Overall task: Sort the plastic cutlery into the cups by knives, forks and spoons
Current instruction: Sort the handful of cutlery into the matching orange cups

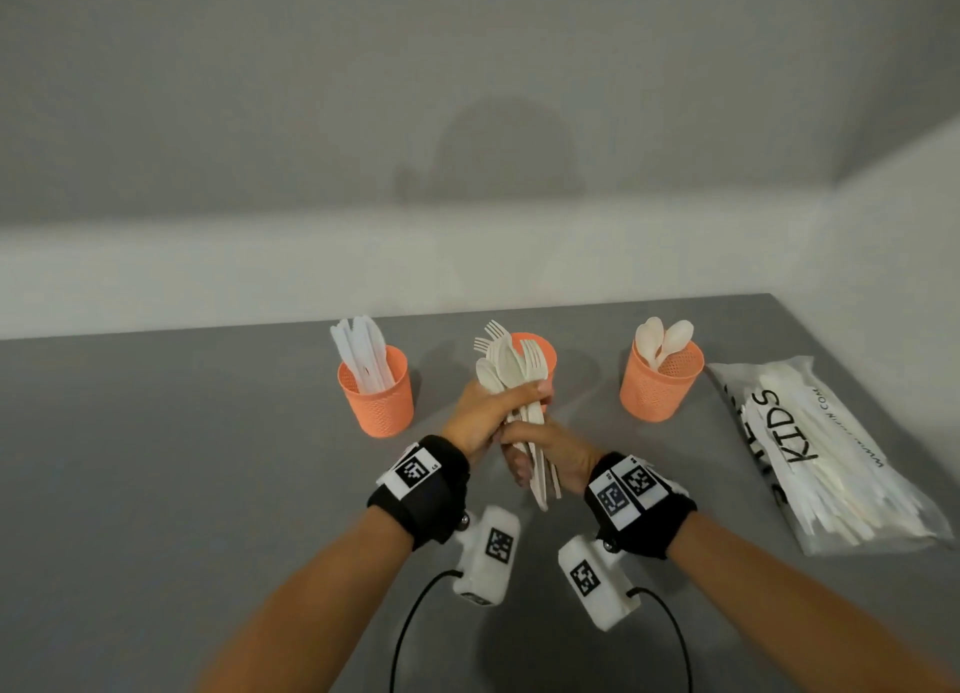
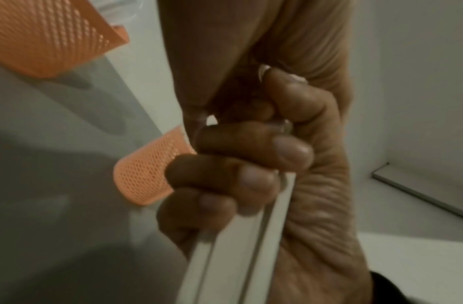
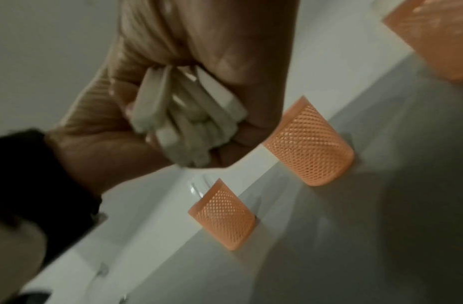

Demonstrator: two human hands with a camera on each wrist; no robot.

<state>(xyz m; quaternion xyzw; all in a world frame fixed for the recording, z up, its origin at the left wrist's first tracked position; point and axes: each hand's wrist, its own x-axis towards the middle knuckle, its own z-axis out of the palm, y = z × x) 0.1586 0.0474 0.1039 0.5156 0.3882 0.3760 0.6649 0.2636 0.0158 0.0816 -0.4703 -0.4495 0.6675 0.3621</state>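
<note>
Plastic cutlery (image 1: 519, 380), a mixed bunch of white forks and spoons, is held upright above the grey table (image 1: 156, 484), in front of the middle cup (image 1: 545, 352). The bunch is gripped near its upper part by the left hand (image 1: 483, 417), whose fingers are curled round it just below the spoon bowls and fork tines. The handles lower down are held by the right hand (image 1: 550, 456), placed directly under the left and touching it. In the left wrist view, curled fingers (image 2: 238, 172) are seen closed over white handles (image 2: 241, 257); in the right wrist view, the handle ends (image 3: 189, 123) are seen packed inside a closed fist (image 3: 199, 82).

Three orange mesh cups are set in a row towards the far edge of the table. White knives (image 1: 361, 352) are stood in the left cup (image 1: 379, 396). Two spoons (image 1: 665, 341) are stood in the right cup (image 1: 660, 386). Whether the forks seen at the middle cup are inside it or belong to the held bunch cannot be told.

A clear plastic bag (image 1: 831, 458) printed with "KIDS" and filled with more white cutlery is laid on the table to the right of the cups. Black wristbands with square markers are worn on both wrists.
</note>
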